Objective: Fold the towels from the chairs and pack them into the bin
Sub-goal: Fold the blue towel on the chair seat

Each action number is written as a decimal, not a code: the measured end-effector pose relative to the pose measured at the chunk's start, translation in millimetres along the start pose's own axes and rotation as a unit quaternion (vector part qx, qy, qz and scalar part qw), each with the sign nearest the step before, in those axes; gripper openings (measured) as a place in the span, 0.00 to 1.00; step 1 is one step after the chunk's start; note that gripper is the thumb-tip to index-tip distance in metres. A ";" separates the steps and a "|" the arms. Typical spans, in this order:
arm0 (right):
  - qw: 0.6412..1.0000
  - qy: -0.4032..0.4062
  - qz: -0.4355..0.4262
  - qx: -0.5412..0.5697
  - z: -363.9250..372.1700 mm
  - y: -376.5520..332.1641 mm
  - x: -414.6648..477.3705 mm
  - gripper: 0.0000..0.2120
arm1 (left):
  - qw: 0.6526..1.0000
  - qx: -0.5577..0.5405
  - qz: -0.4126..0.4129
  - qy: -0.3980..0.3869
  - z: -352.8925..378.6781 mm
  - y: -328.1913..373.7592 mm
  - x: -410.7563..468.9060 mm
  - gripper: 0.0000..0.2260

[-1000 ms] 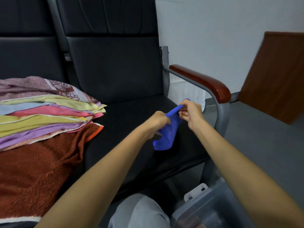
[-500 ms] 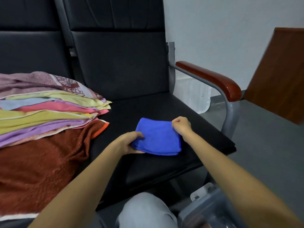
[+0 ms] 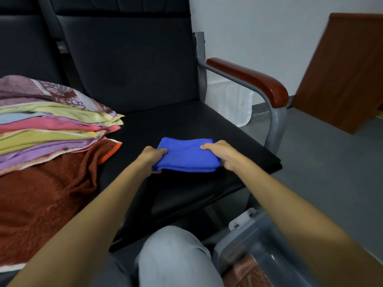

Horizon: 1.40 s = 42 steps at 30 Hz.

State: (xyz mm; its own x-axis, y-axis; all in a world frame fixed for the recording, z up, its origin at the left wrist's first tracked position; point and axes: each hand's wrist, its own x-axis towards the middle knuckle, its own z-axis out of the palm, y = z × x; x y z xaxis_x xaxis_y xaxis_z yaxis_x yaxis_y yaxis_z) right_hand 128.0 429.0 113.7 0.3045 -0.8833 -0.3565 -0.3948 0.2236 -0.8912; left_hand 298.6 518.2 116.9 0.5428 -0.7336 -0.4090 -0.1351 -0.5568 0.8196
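In the head view, a small folded blue microfibre towel lay at the centre of the frame on the black padded chair seat. The left hand pinched its left edge, thumb on top and fingers curled beneath. The right hand gripped the right edge in the same way. At the left of the frame a stack of pastel towels sat on a rust-brown terry towel, apart from the blue one. At the lower right the grey plastic bin stood below the seat, partly hidden by the right forearm, with a brown patterned cloth already inside.

The fold looked finished, so packing seemed the step in hand. Since only the two ends were held, the middle layers might sag and slide open on the way across. The bin sat low and half out of sight, so the towel might also catch its rim and land crumpled.
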 end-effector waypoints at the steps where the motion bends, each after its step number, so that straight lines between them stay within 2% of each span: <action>1: 0.999 0.000 -0.003 0.034 -6.6 -1.7 -7.9 0.12 | 0.999 -0.032 0.005 -0.007 0.9 4.5 -5.3 0.10; 4: 0.994 0.007 -0.018 0.110 -34.0 -7.5 -31.5 0.05 | 0.989 -0.131 0.028 -0.060 9.8 26.7 -25.2 0.06; 9: 0.970 0.063 -0.050 0.227 -98.3 -4.1 -84.6 0.08 | 0.958 -0.199 0.058 -0.198 51.9 66.9 -78.5 0.06; 12: 0.949 0.085 -0.070 0.294 -136.9 17.4 -119.5 0.08 | 0.942 -0.195 0.053 -0.270 88.2 75.0 -103.7 0.08; 15: 0.939 0.131 -0.074 0.310 -170.9 52.6 -156.9 0.05 | 0.932 -0.170 0.040 -0.316 133.8 73.1 -130.2 0.12; 19: 0.948 0.146 -0.040 0.278 -205.1 115.4 -192.4 0.12 | 0.922 -0.122 0.010 -0.368 193.4 49.6 -158.0 0.12; 21: 0.955 0.140 0.008 0.262 -211.6 148.6 -201.4 0.15 | 0.920 -0.106 -0.015 -0.378 216.7 29.9 -163.2 0.12; 24: 0.944 0.130 0.090 0.291 -207.7 204.5 -210.9 0.12 | 0.923 -0.067 -0.050 -0.377 248.6 -11.1 -161.7 0.11; 27: 0.947 0.100 0.135 0.274 -192.0 263.4 -209.5 0.16 | 0.926 -0.004 -0.086 -0.367 271.0 -55.1 -153.1 0.12; 30: 0.917 0.091 0.207 0.329 -171.5 306.0 -203.8 0.17 | 0.928 0.068 -0.104 -0.352 283.1 -91.0 -142.6 0.12; 33: 0.911 0.110 0.254 0.307 -155.6 325.1 -195.8 0.14 | 0.928 0.146 -0.095 -0.330 289.7 -109.3 -133.8 0.11; 36: 0.919 0.182 0.238 0.256 -147.5 335.3 -187.8 0.11 | 0.934 0.162 -0.078 -0.309 295.2 -115.9 -125.5 0.13; 39: 0.937 0.241 0.170 0.189 -142.2 339.3 -183.5 0.09 | 0.936 0.161 -0.054 -0.308 301.1 -117.0 -120.8 0.14; 42: 0.942 0.267 0.137 0.150 -129.6 348.1 -178.6 0.08 | 0.941 0.173 -0.036 -0.290 303.1 -112.3 -115.2 0.09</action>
State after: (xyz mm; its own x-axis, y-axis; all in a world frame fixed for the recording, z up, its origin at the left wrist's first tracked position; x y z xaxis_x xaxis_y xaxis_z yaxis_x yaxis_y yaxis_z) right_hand -176.2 611.2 -96.5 -0.2837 -0.8394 -0.4637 -0.1084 0.5085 -0.8542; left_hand -0.1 547.1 -49.6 0.0315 -0.7219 -0.6913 -0.4309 -0.6339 0.6423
